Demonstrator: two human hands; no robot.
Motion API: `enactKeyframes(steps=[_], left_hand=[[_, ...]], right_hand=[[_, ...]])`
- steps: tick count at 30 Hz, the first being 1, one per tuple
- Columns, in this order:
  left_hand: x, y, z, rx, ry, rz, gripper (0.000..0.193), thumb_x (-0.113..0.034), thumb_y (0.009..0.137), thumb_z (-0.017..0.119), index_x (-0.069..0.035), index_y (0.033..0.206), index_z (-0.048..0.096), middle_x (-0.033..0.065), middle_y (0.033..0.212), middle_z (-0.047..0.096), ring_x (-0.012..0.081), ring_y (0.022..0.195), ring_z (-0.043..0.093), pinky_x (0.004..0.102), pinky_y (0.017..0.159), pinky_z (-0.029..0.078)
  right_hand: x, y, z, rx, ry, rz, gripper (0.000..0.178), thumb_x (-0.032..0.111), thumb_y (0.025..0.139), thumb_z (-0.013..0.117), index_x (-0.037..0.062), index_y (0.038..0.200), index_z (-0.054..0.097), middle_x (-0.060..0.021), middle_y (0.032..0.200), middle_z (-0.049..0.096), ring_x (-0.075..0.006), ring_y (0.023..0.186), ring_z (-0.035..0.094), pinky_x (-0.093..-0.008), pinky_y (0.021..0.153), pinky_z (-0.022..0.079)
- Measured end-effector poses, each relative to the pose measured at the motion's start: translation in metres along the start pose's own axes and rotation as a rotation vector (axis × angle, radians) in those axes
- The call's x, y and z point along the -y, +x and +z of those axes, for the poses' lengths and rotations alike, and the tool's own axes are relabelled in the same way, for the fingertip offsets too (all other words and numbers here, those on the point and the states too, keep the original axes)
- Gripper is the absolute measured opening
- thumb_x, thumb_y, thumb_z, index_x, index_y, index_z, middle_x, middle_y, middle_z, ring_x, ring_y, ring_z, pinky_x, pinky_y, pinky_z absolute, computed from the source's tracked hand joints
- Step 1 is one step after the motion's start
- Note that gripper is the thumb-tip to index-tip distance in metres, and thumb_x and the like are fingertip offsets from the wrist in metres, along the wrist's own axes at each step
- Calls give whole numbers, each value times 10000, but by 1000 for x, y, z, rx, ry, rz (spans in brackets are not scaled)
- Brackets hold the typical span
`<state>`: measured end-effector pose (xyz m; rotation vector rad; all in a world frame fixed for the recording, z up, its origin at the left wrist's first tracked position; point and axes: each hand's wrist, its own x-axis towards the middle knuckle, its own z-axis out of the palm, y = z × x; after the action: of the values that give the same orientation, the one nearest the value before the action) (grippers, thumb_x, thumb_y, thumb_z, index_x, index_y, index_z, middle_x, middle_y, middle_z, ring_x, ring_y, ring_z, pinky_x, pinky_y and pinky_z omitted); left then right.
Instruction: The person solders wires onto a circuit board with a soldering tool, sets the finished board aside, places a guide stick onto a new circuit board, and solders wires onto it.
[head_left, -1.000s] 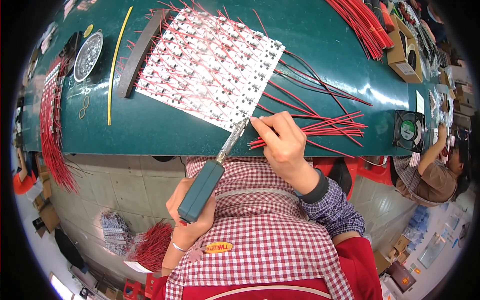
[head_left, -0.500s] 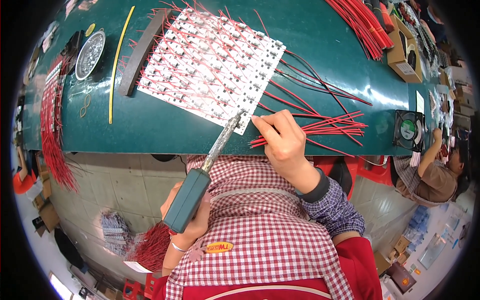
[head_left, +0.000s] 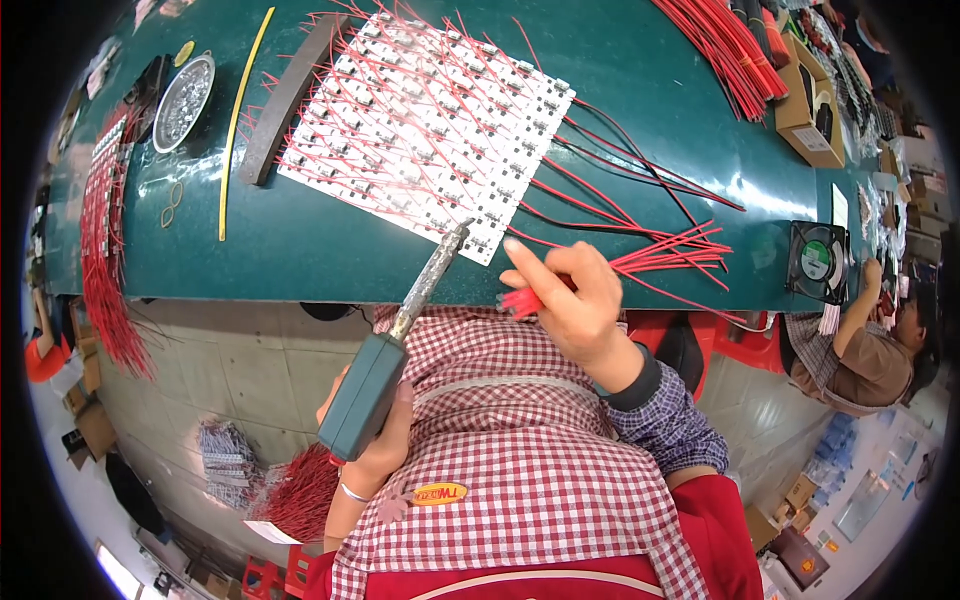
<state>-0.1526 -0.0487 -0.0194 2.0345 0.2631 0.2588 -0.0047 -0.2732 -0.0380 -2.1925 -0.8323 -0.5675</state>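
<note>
My left hand (head_left: 385, 445) is closed round the dark green handle of a soldering iron (head_left: 362, 398). Its long, crusted metal barrel slants up to the right, and the tip lies over the near corner of a white circuit board panel (head_left: 490, 238). Rows of small dark parts and thin red wires cover that panel. Just right of the same corner, my right hand (head_left: 583, 305) is closed round a bundle of red wires (head_left: 522, 301), whose cut ends stick out to the left below my fingers. Several soldered red and black wires (head_left: 610, 207) trail rightward from the panel's right edge.
A dark curved bar (head_left: 285, 110) lies along the panel's left edge. Farther left are a yellow strip (head_left: 238, 130), a metal dish (head_left: 184, 103) and a wired panel (head_left: 103, 190). At right stand a small fan (head_left: 818, 260) and a cardboard box (head_left: 808, 105); another person (head_left: 870, 340) sits beyond.
My right hand has drawn slightly down and right from the panel, and the red wires' ends now show raised below its fingers. The iron's tip has shifted a little left.
</note>
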Motion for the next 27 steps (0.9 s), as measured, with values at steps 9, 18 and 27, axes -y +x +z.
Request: enactKeyframes(steps=[9,18,27], left_hand=[[0,-1,1,-10,13,36,243,29,780,735,60,1018,698,190,933,694,297,745,701,332,659,551],[0,-1,-3,30,27,8,230,30,777,735,53,1002,697,182,914,686,290,725,691,332,644,545],[3,-4,-4,40,13,2,235,50,746,732,51,978,695,183,890,672,308,702,673,338,624,538]], right_hand=[[0,-5,6,139,-87,39,517,-76,723,651,-33,1238,686,-88,924,512,-214,744,532,-327,600,459],[5,-2,9,110,-92,97,576,-133,634,615,-13,1190,707,-84,825,539,-224,688,576,-337,568,481],[7,-10,7,148,-22,135,550,-133,589,614,3,1109,727,-76,847,576,-203,636,579,-332,507,475]])
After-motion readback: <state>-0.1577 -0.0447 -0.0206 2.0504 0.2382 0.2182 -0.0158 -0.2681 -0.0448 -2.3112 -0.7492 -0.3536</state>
